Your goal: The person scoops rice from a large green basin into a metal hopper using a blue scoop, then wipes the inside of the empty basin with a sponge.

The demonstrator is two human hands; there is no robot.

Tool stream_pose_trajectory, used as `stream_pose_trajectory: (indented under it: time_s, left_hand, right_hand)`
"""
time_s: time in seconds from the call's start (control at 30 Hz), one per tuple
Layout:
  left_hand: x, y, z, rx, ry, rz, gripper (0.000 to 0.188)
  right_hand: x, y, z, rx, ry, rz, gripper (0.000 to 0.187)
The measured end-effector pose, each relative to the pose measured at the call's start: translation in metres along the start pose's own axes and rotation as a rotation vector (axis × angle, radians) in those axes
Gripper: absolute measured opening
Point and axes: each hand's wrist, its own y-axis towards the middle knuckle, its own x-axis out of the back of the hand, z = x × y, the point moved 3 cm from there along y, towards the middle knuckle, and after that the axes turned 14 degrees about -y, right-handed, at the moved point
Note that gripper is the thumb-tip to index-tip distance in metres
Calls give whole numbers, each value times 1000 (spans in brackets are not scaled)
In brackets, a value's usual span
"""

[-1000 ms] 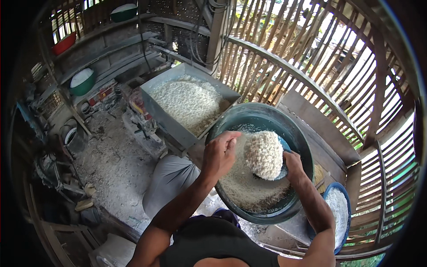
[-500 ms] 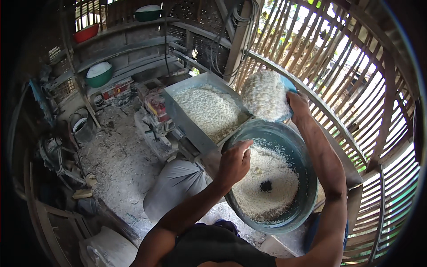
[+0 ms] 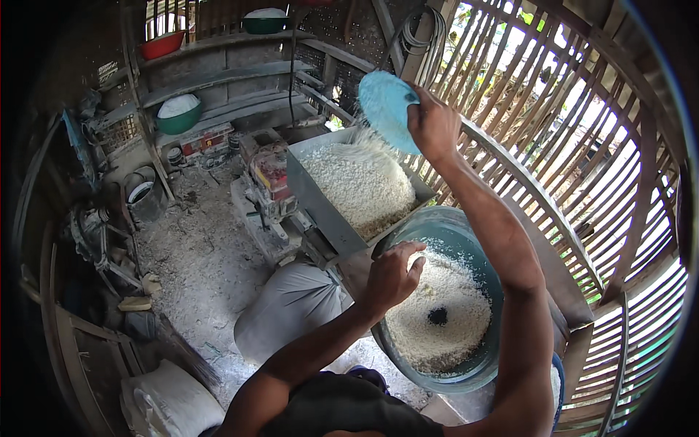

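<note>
My right hand is closed on the rim of a light blue shallow plate, tipped steeply over a metal hopper. Pale, coarse, rice-like grain falls from the plate onto the heap in the hopper. My left hand hovers at the left rim of a big blue-green tub, its fingers loosely bent, thumb apart, with nothing seen in them. More of the grain lies in the tub, with a dark bare patch in its middle.
A dusty red machine stands left of the hopper. A full grey sack leans below it. Green basin and red basin sit on wooden shelves at the back. A slatted wall closes the right side.
My right hand has swung left and up over the hopper, and the plate, heaped before, is tipped and pouring its grain out. My left hand stays by the tub.
</note>
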Motion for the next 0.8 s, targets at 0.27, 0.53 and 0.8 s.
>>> stream_pose_trajectory:
  time_s: [0.27,0.53,0.8]
  left_hand:
    - [-3,0,-3,26,16,48,26]
    - [8,-5,-16,-106,-32,293,24]
    - [2,-10,-16,-138,40,290,24]
  right_hand:
    - [55,-32,-73,-257,151,-56,31]
    - [67,-249,-148,-93,-419,660,35]
    - [65,-363,-148,-217,-398,1046,24]
